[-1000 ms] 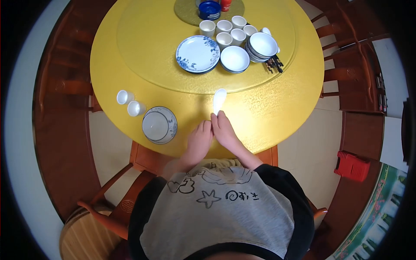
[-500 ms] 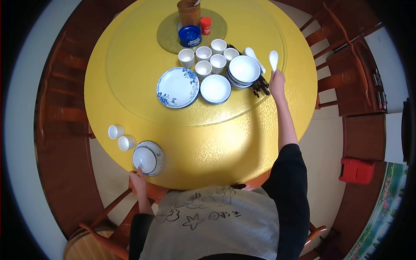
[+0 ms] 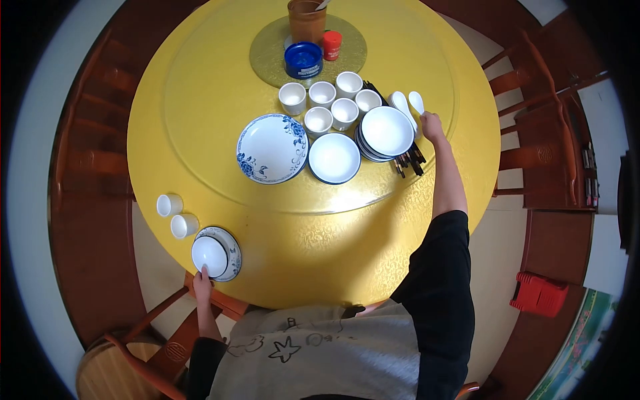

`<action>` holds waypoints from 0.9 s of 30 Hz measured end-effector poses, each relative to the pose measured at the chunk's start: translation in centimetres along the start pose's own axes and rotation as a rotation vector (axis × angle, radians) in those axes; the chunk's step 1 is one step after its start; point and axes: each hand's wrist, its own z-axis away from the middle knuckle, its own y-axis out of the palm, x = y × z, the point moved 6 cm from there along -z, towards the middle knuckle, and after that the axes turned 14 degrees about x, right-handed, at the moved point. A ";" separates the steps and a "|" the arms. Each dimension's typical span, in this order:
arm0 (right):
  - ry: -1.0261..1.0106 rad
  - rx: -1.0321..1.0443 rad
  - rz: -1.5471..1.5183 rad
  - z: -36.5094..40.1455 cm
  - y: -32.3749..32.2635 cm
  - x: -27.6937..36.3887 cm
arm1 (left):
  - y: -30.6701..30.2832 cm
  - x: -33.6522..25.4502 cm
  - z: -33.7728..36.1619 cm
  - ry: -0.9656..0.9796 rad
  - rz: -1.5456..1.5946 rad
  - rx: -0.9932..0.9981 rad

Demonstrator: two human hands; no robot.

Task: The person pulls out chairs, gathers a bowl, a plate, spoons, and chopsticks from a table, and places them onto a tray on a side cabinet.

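My right hand (image 3: 432, 126) reaches far across the round yellow table (image 3: 320, 233) and grips the handle of a white spoon (image 3: 417, 101). That spoon lies beside another white spoon (image 3: 402, 104), at the right of a stack of white bowls (image 3: 387, 131). My left hand (image 3: 202, 281) sits at the near left edge, fingertips touching a white bowl (image 3: 209, 255) that rests on a blue-patterned plate (image 3: 233, 259). Two small white cups (image 3: 176, 215) stand just left of that plate.
On the inner turntable are a blue-patterned plate (image 3: 270, 148), a shallow white bowl (image 3: 334, 158), several white cups (image 3: 320, 100), dark chopsticks (image 3: 409, 161), a blue tin (image 3: 303, 60), a red cap (image 3: 331, 45) and a brown holder (image 3: 307, 20). Wooden chairs (image 3: 533, 160) ring the table.
Both hands held the spoon at the near edge a second ago. My right hand carried it to the far right beside the bowl stack; my left hand moved to the bowl at the left.
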 end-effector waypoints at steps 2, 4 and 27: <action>-0.063 0.005 -0.044 -0.8 0.4 -0.2 | 0.7 -0.7 0.3 -0.013 0.079 0.023; -0.094 0.015 -0.056 -1.4 0.9 0.2 | 1.3 -0.3 0.5 -0.026 0.159 0.045; -0.188 0.145 0.029 -1.6 0.2 -0.2 | 10.5 -23.4 8.3 0.340 0.278 0.384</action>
